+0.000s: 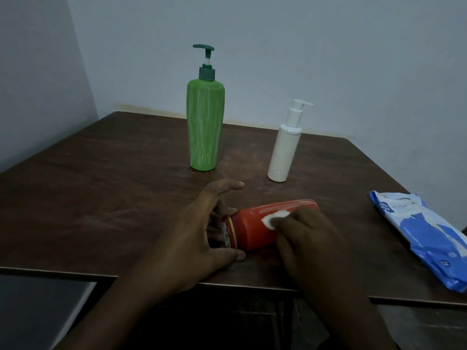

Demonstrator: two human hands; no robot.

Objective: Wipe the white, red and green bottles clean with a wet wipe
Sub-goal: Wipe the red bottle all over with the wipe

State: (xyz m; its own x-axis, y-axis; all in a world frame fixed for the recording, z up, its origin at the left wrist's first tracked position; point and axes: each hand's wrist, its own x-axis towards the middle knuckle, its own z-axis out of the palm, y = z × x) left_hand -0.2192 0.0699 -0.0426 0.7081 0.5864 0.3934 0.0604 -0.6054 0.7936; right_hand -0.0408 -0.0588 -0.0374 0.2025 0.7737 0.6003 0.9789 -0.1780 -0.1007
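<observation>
The red bottle (255, 227) lies on its side near the front edge of the brown table (113, 178). My left hand (202, 231) grips its cap end, fingers around the top. My right hand (308, 238) presses a white wet wipe (274, 218) against the bottle's upper side; most of the wipe is hidden under my fingers. White streaks show on the red body. The green pump bottle (205, 125) stands upright at the back middle, streaked with white. The white pump bottle (284, 152) stands upright to its right.
A blue and white pack of wet wipes (424, 236) lies at the table's right edge, partly over the front corner. Pale walls close in behind and to the left of the table. Floor shows below the front edge.
</observation>
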